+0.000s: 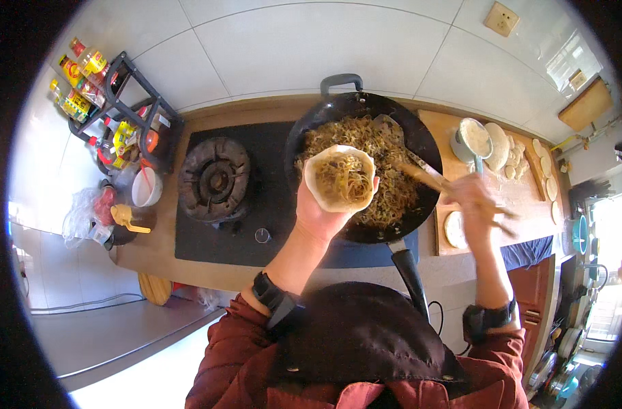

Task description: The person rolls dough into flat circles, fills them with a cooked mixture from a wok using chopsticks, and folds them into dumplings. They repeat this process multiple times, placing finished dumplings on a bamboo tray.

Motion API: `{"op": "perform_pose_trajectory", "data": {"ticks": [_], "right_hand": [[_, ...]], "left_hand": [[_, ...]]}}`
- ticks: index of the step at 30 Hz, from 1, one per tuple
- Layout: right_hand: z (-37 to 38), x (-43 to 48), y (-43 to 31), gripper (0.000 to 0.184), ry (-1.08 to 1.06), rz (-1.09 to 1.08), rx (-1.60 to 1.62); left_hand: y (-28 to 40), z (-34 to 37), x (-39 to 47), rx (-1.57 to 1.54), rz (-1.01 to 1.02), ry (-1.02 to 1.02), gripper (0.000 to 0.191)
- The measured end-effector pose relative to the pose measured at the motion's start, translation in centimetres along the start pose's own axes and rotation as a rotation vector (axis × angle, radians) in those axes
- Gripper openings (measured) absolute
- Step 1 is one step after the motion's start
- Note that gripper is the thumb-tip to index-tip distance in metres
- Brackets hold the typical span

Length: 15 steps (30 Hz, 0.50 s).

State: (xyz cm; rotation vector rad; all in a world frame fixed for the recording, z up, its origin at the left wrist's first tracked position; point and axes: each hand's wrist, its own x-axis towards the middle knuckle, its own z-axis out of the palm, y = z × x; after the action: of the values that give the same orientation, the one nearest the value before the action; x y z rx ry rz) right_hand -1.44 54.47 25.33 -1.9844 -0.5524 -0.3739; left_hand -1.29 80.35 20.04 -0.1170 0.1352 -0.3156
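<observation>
My left hand (316, 220) holds a round dough wrapper (321, 191) cupped in its palm. Shredded, noodle-like filling (351, 179) sits in the middle of the wrapper. My right hand (472, 199), blurred, grips wooden chopsticks (423, 175) whose tips point left over the wok. Beneath both lies a black wok (418, 120), holding a large heap of the same filling (393, 199). A spatula (389, 129) rests in the heap, its handle leaning on the wok's right side.
Right of the wok, a floured wooden board (520, 204) carries a handled bowl of flour (473, 138), a dough lump (496, 146), a rolling pin (536, 176) and several dough rounds (545, 164). A gas burner (218, 181) and a rack of sauce bottles (127, 94) stand left. The wok's handle (411, 278) juts towards me.
</observation>
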Motion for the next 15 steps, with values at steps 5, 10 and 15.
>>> {"op": "perform_pose_trajectory", "data": {"ticks": [5,10,15], "right_hand": [[2.7,-1.7,3.2,0.014,-0.583,-0.124,-0.28],[0.7,1.1,-0.5,0.022,-0.349,-0.183,-0.343],[2.3,3.8,-4.6,0.011,-0.482,-0.536,-0.332]], "left_hand": [[-1.0,1.7,-0.8,0.058,-0.073,0.028,0.043],[-1.4,2.5,-1.2,0.115,-0.059,0.048,0.043],[-2.4,0.7,-0.4,0.181,-0.099,-0.024,0.042]]}}
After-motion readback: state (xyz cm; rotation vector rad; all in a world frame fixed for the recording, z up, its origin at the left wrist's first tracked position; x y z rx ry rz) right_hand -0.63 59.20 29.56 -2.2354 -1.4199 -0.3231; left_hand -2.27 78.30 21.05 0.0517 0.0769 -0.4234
